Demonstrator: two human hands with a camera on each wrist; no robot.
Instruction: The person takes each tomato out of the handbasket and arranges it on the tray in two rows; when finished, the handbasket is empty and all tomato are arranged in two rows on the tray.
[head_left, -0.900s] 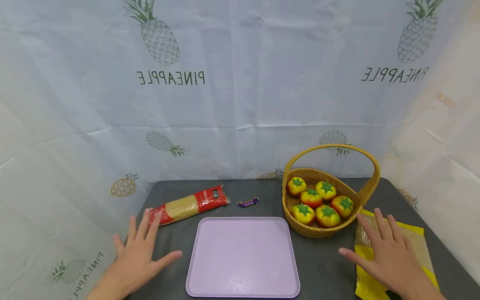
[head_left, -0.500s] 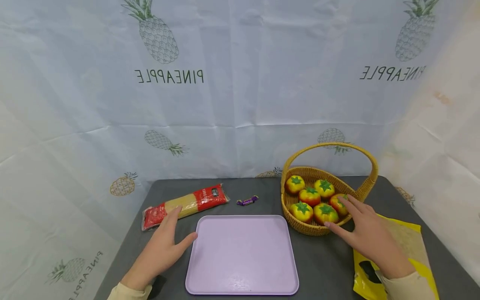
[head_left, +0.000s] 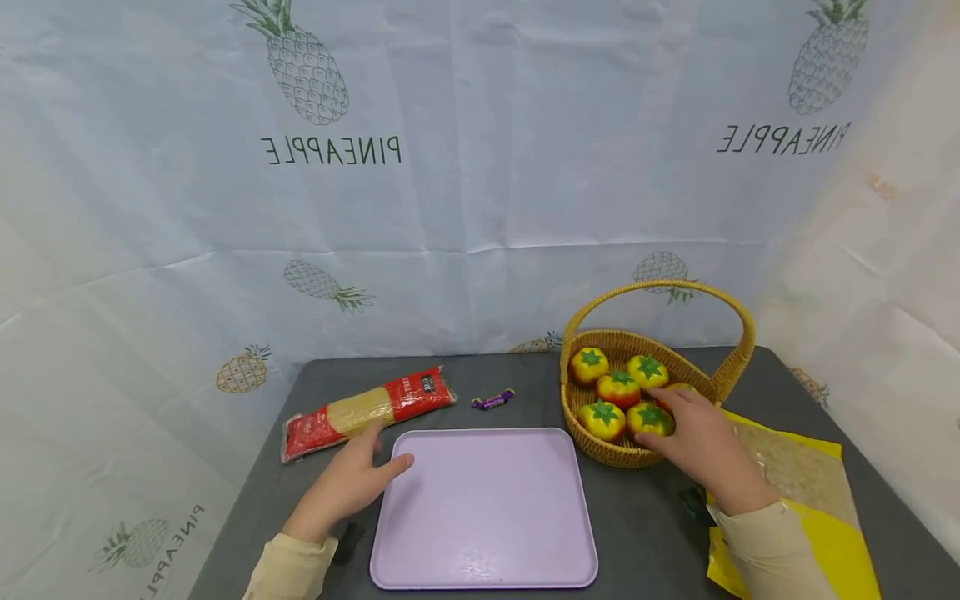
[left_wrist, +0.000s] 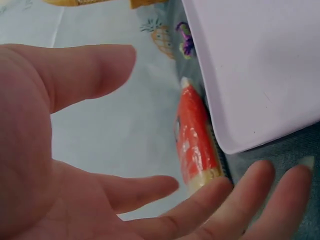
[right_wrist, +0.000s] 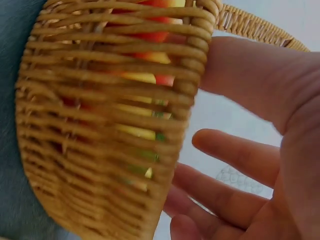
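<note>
A wicker basket (head_left: 626, 458) at the right holds several yellow-red toy persimmons (head_left: 602, 422) with green leaf tops. My right hand (head_left: 701, 437) reaches over its near right rim, thumb and fingers apart around a front persimmon (head_left: 651, 418). In the right wrist view the thumb passes behind the basket wall (right_wrist: 110, 115) while the fingers (right_wrist: 235, 155) stay spread. My left hand (head_left: 348, 479) hovers by the left edge of the lilac tray (head_left: 483, 508), fingers spread and holding nothing. Just beyond it lies a red-and-clear pack of dry noodles (head_left: 367, 412).
A purple-wrapped candy (head_left: 493, 400) lies behind the tray. Under my right forearm is a yellow bag (head_left: 825, 533) with a clear window. The arched basket handle (head_left: 660, 285) rises over the persimmons. A pineapple-print cloth (head_left: 465, 192) hangs behind the dark table (head_left: 630, 533).
My right hand has moved left and forward from above the yellow bag to over the persimmons. My left hand has shifted right, from the noodle pack's left end toward the tray.
</note>
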